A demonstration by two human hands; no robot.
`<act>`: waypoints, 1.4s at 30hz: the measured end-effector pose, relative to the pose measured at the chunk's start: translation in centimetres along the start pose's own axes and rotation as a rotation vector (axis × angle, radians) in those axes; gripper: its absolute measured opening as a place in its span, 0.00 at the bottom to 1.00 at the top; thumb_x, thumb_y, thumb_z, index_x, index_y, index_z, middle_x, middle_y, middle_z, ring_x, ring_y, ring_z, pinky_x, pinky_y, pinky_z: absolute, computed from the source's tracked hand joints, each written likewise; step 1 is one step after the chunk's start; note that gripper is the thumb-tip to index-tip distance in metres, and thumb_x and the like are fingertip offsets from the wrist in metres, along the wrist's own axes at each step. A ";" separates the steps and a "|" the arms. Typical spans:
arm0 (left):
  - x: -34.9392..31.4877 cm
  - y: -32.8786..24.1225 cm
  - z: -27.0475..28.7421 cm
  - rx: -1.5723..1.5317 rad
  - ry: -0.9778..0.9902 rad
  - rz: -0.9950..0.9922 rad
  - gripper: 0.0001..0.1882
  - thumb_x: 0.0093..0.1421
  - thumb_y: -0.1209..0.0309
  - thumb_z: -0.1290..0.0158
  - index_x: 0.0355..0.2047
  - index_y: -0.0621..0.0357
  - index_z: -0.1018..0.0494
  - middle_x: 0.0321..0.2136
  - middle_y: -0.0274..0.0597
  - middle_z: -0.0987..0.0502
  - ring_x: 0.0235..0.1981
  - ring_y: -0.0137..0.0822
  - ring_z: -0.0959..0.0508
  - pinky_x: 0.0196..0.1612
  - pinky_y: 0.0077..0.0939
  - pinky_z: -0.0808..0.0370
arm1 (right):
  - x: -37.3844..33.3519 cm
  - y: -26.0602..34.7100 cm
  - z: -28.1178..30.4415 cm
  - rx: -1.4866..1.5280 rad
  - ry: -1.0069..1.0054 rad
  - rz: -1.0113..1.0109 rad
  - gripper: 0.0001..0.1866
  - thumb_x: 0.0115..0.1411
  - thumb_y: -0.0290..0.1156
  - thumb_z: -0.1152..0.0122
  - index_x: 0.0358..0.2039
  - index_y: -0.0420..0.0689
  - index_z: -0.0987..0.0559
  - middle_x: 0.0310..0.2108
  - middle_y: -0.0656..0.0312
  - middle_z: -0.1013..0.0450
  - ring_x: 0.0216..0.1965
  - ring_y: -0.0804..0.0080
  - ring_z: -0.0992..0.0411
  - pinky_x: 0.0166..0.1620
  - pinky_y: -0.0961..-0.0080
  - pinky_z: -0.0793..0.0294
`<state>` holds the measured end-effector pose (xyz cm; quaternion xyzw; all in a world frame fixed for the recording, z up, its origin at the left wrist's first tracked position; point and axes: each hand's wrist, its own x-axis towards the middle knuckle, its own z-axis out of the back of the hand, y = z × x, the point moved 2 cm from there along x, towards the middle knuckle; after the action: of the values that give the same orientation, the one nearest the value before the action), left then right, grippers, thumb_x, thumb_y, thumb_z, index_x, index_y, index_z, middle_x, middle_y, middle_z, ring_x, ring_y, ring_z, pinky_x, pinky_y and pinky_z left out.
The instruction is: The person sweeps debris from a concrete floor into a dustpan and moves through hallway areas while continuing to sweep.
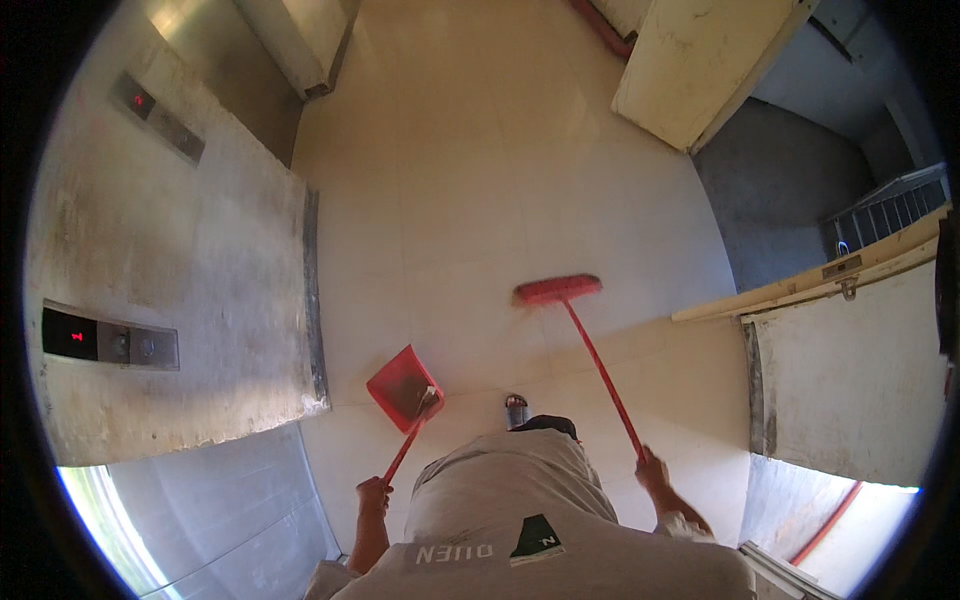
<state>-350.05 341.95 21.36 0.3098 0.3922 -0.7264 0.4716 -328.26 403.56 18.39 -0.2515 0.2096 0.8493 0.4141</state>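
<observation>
My left hand (374, 494) is closed round the handle of a red long-handled dustpan (394, 384), whose pan sits low over the pale floor to my left. Some greyish debris lies in the pan near its handle. In my right hand (653, 470) is the red handle of a broom (606, 372). The broom's red bristle head (557, 289) rests on the floor ahead, a little right of the middle, apart from the dustpan. One of my shoes (516, 408) shows below my light shirt.
Pale tiles cover the floor (450, 200). On the left stands a stained wall with lift panels (110, 335) showing red lit displays. To the right, an open door (850, 265) and a doorway lead to a dark area with a metal railing (890, 212). Another yellowish door (700, 65) stands farther off.
</observation>
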 end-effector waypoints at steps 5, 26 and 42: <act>0.0 -5.1 -0.1 0.035 0.006 -0.068 0.08 0.56 0.72 0.54 0.21 0.57 0.28 0.13 0.38 0.30 0.07 0.27 0.40 0.08 0.25 0.44 | 19.3 9.7 2.4 -0.070 -0.060 0.179 0.21 0.60 0.36 0.53 0.54 0.49 0.33 0.37 0.50 0.25 0.36 0.51 0.24 0.39 0.57 0.24; 12.4 -20.4 7.2 0.107 0.085 -0.122 0.08 0.53 0.74 0.53 0.19 0.60 0.28 0.12 0.39 0.31 0.08 0.29 0.37 0.09 0.28 0.44 | -4.8 24.1 -0.4 0.088 0.219 0.037 0.26 0.60 0.37 0.49 0.60 0.59 0.35 0.45 0.50 0.26 0.42 0.48 0.25 0.44 0.55 0.26; 18.9 -21.5 8.2 0.169 0.084 -0.127 0.06 0.55 0.70 0.49 0.23 0.55 0.26 0.13 0.37 0.29 0.07 0.28 0.36 0.09 0.28 0.42 | 19.0 54.3 11.1 0.258 0.118 0.128 0.25 0.61 0.34 0.55 0.60 0.51 0.36 0.19 0.58 0.29 0.14 0.69 0.32 0.15 0.69 0.31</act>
<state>-377.54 331.89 15.94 0.3531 0.3678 -0.7717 0.3802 -385.12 390.27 23.68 -0.2321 0.3565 0.8237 0.3750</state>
